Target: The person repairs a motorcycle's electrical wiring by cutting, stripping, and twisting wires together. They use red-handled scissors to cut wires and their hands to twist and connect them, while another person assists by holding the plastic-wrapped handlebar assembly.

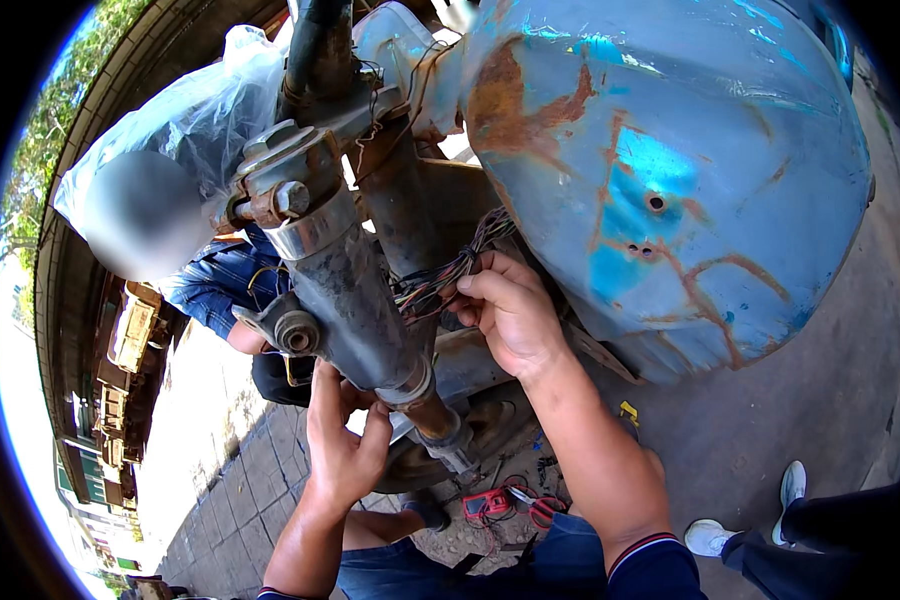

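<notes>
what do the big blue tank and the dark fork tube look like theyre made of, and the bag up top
Blue tank: looks like painted sheet metal; the blue coat is worn through in orange-brown rust streaks.
Fork tube: likely steel or alloy, dull grey-black and grimy, with a brighter metal band at its top.
Bag: thin clear plastic film, crinkled and glossy.
The right hand pinches what seem plastic-coated coloured wires.

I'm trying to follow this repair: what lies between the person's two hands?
In the head view, the dark greasy metal fork tube runs between the left hand below it and the right hand, which fingers the bundle of coloured wires.
</notes>
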`<state>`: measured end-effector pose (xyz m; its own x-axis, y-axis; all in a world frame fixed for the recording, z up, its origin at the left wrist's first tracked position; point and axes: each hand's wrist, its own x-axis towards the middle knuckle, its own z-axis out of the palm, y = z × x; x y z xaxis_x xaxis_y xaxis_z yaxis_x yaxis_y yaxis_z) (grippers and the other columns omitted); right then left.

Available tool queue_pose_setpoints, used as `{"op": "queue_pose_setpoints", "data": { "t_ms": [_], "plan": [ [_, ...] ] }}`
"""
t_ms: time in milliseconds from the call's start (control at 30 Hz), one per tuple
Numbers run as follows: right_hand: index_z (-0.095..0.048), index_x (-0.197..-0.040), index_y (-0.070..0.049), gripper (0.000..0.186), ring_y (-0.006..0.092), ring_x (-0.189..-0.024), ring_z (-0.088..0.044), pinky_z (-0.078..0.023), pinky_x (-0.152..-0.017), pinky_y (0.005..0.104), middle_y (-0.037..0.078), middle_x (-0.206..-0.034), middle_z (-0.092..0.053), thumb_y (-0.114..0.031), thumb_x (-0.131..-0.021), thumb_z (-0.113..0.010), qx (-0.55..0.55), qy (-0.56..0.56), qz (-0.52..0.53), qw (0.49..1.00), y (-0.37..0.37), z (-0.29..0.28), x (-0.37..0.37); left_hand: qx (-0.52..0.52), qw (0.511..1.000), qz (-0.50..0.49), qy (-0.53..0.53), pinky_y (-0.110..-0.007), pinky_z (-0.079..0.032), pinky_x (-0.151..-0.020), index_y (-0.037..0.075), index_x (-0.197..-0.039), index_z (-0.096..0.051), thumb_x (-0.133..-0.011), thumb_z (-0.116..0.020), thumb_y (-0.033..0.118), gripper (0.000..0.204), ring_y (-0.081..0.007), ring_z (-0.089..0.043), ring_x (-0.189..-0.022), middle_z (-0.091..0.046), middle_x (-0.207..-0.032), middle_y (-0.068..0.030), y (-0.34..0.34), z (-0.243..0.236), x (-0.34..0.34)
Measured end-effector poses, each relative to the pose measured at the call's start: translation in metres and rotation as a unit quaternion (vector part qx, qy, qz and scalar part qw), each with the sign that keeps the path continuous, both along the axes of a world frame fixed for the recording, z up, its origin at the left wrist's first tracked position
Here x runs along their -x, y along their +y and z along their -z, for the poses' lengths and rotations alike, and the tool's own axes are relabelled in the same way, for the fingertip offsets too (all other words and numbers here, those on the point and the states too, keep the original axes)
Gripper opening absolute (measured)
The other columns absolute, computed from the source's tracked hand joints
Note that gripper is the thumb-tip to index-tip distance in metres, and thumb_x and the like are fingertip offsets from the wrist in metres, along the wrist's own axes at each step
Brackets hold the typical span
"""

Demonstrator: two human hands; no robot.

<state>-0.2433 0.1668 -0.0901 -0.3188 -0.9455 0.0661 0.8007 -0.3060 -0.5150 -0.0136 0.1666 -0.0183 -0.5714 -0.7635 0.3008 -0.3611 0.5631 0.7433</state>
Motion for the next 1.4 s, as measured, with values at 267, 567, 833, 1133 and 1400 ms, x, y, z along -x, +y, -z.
{"op": "queue_pose_setpoints", "data": {
  "t_ms": [267, 567, 833, 1133, 1400],
  "plan": [
    [-0.063, -0.095, -0.005, 0.010, 0.0178, -0.078, -0.063, -0.048, -0.071, 0.0293, 0.011, -0.089, -0.071, -0.009, -0.088, -0.056, 0.063, -0.021, -0.048, 0.997, 0.003, 0.015, 0.007, -0.005, 1.000, -0.011, -0.007, -0.036, -0.053, -0.091, -0.003, -0.142, -0.040, -0.091, -0.053, -0.008, 0.053, -0.0193, -0.066, -0.103, -0.063, -0.117, -0.0109, 0.006, -0.004, 0.003],
    [-0.067, -0.107, -0.005, 0.017, 0.0147, -0.071, -0.062, -0.048, -0.068, 0.0282, 0.007, -0.081, -0.069, -0.020, -0.100, -0.062, -0.030, 0.018, -0.031, 0.999, 0.002, 0.006, 0.003, -0.001, 1.000, -0.005, -0.012, -0.035, -0.053, -0.090, -0.003, -0.143, -0.039, -0.091, -0.054, -0.007, 0.054, -0.0188, -0.066, -0.103, -0.063, -0.118, -0.0115, 0.005, -0.003, 0.003],
    [-0.070, -0.110, -0.005, 0.018, 0.0104, -0.070, -0.061, -0.046, -0.063, 0.0238, 0.004, -0.085, -0.070, -0.019, -0.101, -0.065, 0.042, -0.032, -0.066, 0.996, 0.001, 0.009, 0.002, 0.016, 1.000, 0.016, -0.016, -0.032, -0.054, -0.079, -0.006, -0.143, -0.039, -0.083, -0.058, -0.010, 0.063, -0.0191, -0.064, -0.089, -0.056, -0.119, -0.0161, 0.001, 0.002, -0.005],
    [-0.068, -0.112, -0.002, 0.020, 0.0110, -0.070, -0.059, -0.043, -0.059, 0.0241, 0.005, -0.092, -0.070, -0.019, -0.101, -0.063, 0.017, 0.017, -0.028, 0.999, 0.004, 0.008, -0.002, 0.106, 0.993, 0.026, -0.054, -0.034, -0.056, -0.081, -0.003, -0.153, -0.032, -0.080, -0.061, -0.012, 0.079, -0.0201, -0.070, -0.078, -0.040, -0.150, -0.0309, 0.011, -0.010, -0.021],
    [-0.065, -0.110, -0.004, 0.023, 0.0138, -0.070, -0.055, -0.040, -0.059, 0.0275, 0.006, -0.096, -0.069, -0.026, -0.102, -0.060, 0.017, 0.055, 0.004, 0.998, 0.011, -0.006, -0.013, 0.111, 0.991, 0.049, -0.048, -0.034, -0.060, -0.070, -0.004, -0.138, -0.045, -0.079, -0.068, -0.009, 0.063, -0.0259, -0.072, -0.081, -0.047, -0.145, -0.0283, 0.047, 0.032, -0.074]
  ]
}}
